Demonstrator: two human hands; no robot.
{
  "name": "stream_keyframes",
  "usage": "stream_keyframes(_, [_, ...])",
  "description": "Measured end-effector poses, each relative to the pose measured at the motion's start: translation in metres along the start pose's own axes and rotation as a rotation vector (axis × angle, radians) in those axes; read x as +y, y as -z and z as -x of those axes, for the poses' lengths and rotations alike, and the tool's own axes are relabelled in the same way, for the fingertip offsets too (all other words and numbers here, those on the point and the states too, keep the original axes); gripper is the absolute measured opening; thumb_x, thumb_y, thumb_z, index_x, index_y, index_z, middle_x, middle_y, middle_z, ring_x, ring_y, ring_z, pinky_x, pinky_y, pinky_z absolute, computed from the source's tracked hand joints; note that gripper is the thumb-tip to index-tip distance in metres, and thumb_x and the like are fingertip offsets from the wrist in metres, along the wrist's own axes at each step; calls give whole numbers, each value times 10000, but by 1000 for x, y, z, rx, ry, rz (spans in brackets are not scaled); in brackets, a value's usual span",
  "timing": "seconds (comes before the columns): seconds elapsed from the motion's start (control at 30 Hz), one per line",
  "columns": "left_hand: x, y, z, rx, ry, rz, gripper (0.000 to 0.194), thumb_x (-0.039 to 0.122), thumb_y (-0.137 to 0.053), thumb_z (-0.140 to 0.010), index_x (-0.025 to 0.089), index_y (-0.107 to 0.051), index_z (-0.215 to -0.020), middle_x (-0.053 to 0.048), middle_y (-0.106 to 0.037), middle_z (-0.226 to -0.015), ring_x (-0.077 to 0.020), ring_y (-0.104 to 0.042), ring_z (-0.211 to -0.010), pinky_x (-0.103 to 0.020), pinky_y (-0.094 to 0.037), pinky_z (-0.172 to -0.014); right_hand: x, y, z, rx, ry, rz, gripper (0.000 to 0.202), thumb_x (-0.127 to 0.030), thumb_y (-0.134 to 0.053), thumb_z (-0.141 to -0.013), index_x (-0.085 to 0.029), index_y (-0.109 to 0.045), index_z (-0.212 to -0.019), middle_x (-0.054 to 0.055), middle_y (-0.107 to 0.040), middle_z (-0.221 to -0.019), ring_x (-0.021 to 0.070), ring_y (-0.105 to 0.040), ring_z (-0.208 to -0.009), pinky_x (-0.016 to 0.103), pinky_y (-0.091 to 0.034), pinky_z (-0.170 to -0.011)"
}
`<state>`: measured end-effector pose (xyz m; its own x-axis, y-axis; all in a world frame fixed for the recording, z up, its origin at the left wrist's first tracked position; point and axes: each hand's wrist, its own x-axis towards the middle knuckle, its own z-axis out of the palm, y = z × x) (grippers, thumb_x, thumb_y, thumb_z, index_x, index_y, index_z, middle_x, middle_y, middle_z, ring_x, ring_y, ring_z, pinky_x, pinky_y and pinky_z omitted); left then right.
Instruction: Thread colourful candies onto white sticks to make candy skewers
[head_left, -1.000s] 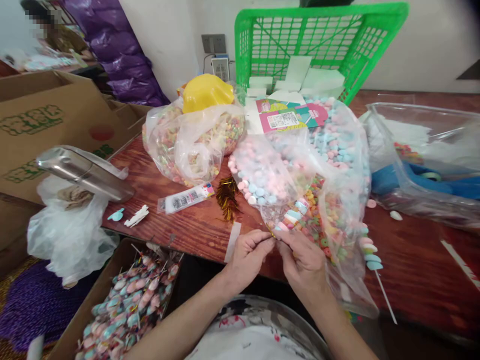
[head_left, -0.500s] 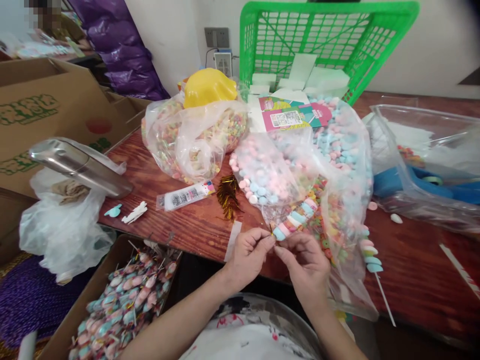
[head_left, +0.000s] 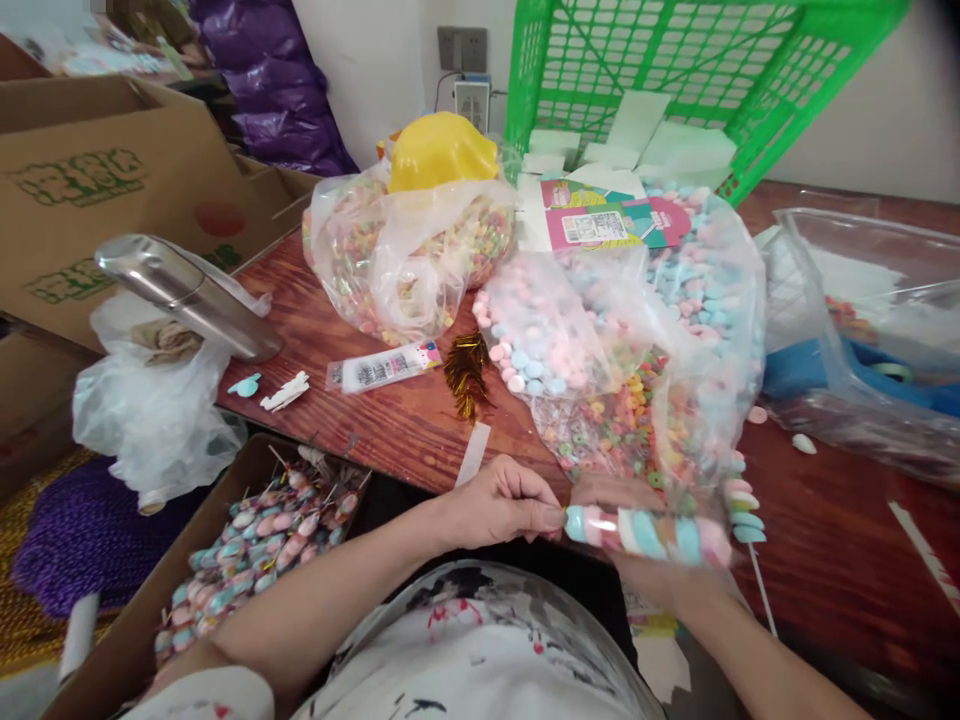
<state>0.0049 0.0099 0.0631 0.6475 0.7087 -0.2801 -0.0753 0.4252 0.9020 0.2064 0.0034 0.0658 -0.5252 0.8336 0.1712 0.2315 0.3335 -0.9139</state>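
Pinched the candy stick [head_left: 649, 535] by one end with the left hand [head_left: 499, 508] near the tabletop's [head_left: 397, 435] front edge; couldn't tell the right hand's [head_left: 651, 577] grip.

1. Red-brown wooden worktop [head_left: 394, 435], grain showing, stretching away just beyond the fingers [head_left: 534, 516]!
2. Well beyond them, up goes a pale wall [head_left: 375, 70].
3. And there, grey sockets [head_left: 462, 49] on it, leftward of the fingers!

Glossy metal flask [head_left: 187, 298], grained wood table [head_left: 300, 420], matt cardboard box [head_left: 97, 210]
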Motion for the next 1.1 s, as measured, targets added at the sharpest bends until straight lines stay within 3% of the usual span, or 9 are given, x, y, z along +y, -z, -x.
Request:
stream_keyframes(0.13, [4,3,6,-187,138,45,427,515,-810,-607,111,-674,-636,44,-530,-486,-37,-390,-410,-183,-244,-388,-17,10,10,-93,548,467,227,-162,-431,-946,-146,-657,-927,83,-690,-799,200,-608,-729,379,-476,-701])
stream_keyframes(0.2, [5,4,7,-261,194,55,437,518,-835,-570,112,-684,-636,43,-543,-488,-35,-404,-420,-175,-258,-392,-22,13,12,-122,716,608,267,-169,-389,-968,-120,-647,-1017,103,-705,-850,216,-622,-792,417,-474,-759])
stream_keyframes(0.37, [8,7,5,-380,302,53,471,535,-869,-470,125,-709,-638,34,-615,-548,-45,-481,-483,-153,-371,-447,-31,15,0,-245,855,592,281,-140,-383,-965,-108,-654,-1032,102,-711,-885,209,-621,-849,394,-483,-734])
stream_keyframes(0.5, [10,9,1,-465,352,38,457,478,-905,-412,128,-726,-645,41,-633,-546,-53,-499,-485,-154,-400,-455,-34,11,-12,-244,874,500,242,-122,-422,-964,-111,-659,-1012,79,-708,-845,176,-614,-821,346,-506,-715])
stream_keyframes(0.73, [10,12,-2,-554,349,-36,369,398,-900,-479,120,-732,-654,26,-639,-539,-63,-480,-462,-165,-364,-421,-30,3,-13,-262,889,436,167,-66,-508,-900,-91,-672,-919,80,-710,-860,179,-602,-778,335,-480,-651])
stream_keyframes(0.87, [11,20,-5,-509,333,-97,293,362,-858,-546,124,-708,-627,27,-604,-504,-66,-451,-444,-184,-352,-425,-29,1,-12,-299,938,547,320,-106,-364,-929,-104,-670,-833,124,-686,-878,190,-585,-712,350,-443,-598])
stream_keyframes(0.97, [36,22,1,-390,209,-290,228,308,-812,-602,129,-672,-614,16,-621,-544,-90,-512,-497,-196,-408,-479,-34,5,-19,-288,946,701,313,-126,-364,-921,-118,-658,-816,93,-635,-733,180,-535,-619,343,-399,-563])
stream_keyframes(1.03, [64,15,10,-237,2,-581,170,258,-758,-668,128,-654,-635,4,-627,-595,-98,-538,-545,-198,-425,-512,-40,13,-32,-241,936,827,295,-158,-375,-931,-137,-640,-804,48,-566,-628,172,-482,-568,335,-356,-535])
stream_keyframes(1.1, [91,2,21,-3,-345,-1003,107,177,-646,-751,130,-648,-655,-17,-619,-655,-109,-544,-603,-212,-431,-561,-45,26,-49,-152,907,939,278,-164,-377,-933,-162,-612,-784,26,-528,-600,170,-452,-564,325,-329,-530])
